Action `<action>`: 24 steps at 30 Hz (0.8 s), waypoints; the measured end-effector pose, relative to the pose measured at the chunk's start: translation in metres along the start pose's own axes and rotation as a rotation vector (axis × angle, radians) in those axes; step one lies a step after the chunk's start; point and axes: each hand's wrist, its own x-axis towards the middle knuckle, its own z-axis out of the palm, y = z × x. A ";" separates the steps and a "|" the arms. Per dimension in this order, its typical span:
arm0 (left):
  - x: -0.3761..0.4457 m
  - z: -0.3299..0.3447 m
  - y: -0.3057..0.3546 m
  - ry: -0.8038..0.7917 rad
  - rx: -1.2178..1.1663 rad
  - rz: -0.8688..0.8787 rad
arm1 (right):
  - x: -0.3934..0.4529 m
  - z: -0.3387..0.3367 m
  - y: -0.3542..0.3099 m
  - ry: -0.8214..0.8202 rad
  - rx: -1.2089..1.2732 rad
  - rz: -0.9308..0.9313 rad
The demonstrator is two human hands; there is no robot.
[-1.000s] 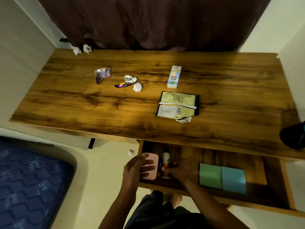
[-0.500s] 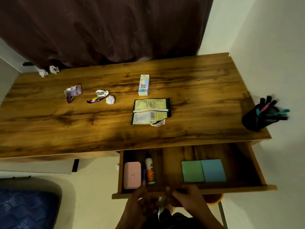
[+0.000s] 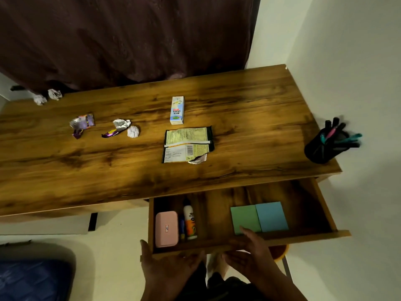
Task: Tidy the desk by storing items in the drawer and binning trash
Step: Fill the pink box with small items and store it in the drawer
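Drawer (image 3: 217, 248) is pulled out at 6 o'clock under the counter (image 3: 249, 127). Both hands sit at its front edge, left hand (image 3: 165, 268) and right hand (image 3: 251, 248), fingers loosely straight, gripping nothing. Guessing it slides easy; push flat on the front panel. The snack wrapper (image 3: 187, 144) mid-counter looks light and crinkly, so pinch an edge.

- The left hand (image 3: 167, 265) is low in the head view, near the body, palm turned up, with its thumb raised.
- The right hand (image 3: 251, 250) sits just right of it, fingers straight and pointing far and left.
- The 2 forearms run down and out at the near edge.
- Neither hand holds anything.
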 end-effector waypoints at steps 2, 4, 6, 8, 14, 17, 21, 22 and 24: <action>0.002 0.002 0.004 -0.024 -0.029 -0.031 | -0.002 0.004 0.000 -0.009 0.059 -0.044; 0.005 0.004 0.006 -0.064 -0.064 -0.047 | -0.004 0.010 -0.001 -0.010 0.091 -0.061; 0.010 0.006 0.009 -0.108 -0.070 -0.043 | -0.001 0.015 -0.002 0.006 0.094 -0.070; 0.014 0.011 0.012 -0.150 -0.064 -0.028 | 0.003 0.020 -0.002 0.004 0.092 -0.089; 0.028 0.035 0.019 -0.248 -0.044 0.048 | 0.023 0.031 -0.007 0.055 0.341 -0.129; 0.034 0.044 0.020 -0.296 -0.088 0.049 | 0.030 0.037 -0.018 -0.017 0.454 -0.137; 0.046 0.053 0.022 -0.269 -0.114 0.053 | 0.038 0.046 -0.043 -0.199 0.533 -0.117; 0.047 0.056 0.024 -0.272 -0.129 0.053 | 0.040 0.048 -0.048 -0.240 0.537 -0.114; 0.052 0.062 0.030 -0.279 -0.159 0.060 | 0.044 0.054 -0.057 -0.291 0.537 -0.126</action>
